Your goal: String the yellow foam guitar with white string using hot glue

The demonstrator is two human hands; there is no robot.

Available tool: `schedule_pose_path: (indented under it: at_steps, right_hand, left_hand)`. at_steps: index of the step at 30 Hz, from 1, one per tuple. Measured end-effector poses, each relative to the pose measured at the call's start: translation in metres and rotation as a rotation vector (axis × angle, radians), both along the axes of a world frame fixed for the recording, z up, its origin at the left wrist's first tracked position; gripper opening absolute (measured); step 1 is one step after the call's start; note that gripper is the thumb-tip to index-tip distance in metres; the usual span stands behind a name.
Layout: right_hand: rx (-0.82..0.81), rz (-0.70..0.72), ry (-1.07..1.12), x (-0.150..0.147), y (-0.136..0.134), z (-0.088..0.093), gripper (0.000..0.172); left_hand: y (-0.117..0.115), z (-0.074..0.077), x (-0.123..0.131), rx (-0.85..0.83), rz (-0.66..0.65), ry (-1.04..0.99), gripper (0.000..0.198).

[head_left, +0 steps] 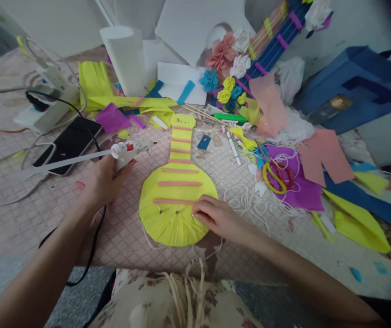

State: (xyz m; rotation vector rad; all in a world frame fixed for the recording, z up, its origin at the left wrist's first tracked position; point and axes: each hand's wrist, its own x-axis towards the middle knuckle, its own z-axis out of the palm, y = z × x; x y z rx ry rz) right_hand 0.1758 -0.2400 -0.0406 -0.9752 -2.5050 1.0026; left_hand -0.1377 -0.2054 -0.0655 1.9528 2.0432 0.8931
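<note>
My left hand (108, 177) is closed around a white hot glue gun (127, 152), a long glue stick poking out of its back and its nozzle pointing right. A yellow paper guitar (178, 228) lies flat before me, with pink strips (180, 184) across its neck and body. My right hand (219, 216) rests at the right side of the guitar's body, fingertips pinched on the end of a white string (220, 246). Small dark holes or dots show in a row near the fingers. Another stretch of string loops off the body's left edge.
Scissors (273, 177), tangled white string (250, 205) and coloured paper scraps lie to the right. A phone (68, 143), a power strip (47, 107) and cords are at the left. Behind stand a white cup (123, 59), paper flowers (227, 91) and a blue bag (355, 86).
</note>
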Motion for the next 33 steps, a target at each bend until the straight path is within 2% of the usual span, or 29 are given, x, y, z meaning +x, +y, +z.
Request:
schedule_pose_path:
  at_steps: [8, 16, 21, 25, 27, 30, 31, 33]
  right_hand:
    - [0.113, 0.031, -0.032, -0.003, -0.004, -0.001, 0.011]
    - [0.286, 0.185, -0.29, -0.005, -0.009, 0.001, 0.009]
    - [0.275, 0.215, -0.347, -0.009, -0.008, 0.002, 0.01]
    - [0.224, 0.206, -0.298, -0.01, -0.004, 0.003, 0.011]
    - [0.135, 0.166, -0.227, -0.007, -0.002, 0.004, 0.009]
    - [0.006, 0.067, -0.097, 0.001, 0.001, 0.006, 0.027]
    - [-0.007, 0.037, -0.07, 0.004, 0.001, 0.006, 0.03]
    - [0.016, 0.005, -0.038, 0.009, 0.003, 0.008, 0.025]
  left_hand:
    - [0.0, -0.003, -0.001, 0.021, -0.034, -0.037, 0.038]
    - [-0.001, -0.001, 0.002, -0.002, -0.04, -0.04, 0.043]
    - [-0.001, -0.001, 0.003, 0.029, -0.035, -0.005, 0.043]
    - [-0.002, 0.0, 0.005, 0.018, -0.025, 0.004, 0.041]
    - [-0.002, 0.001, 0.005, 0.007, -0.013, 0.01, 0.04]
    - [-0.003, 0.001, 0.004, -0.005, -0.009, 0.004, 0.039]
    - [-0.003, 0.001, 0.004, -0.011, -0.009, 0.005, 0.038]
    - [-0.002, 0.002, 0.004, -0.024, -0.006, 0.006, 0.037]
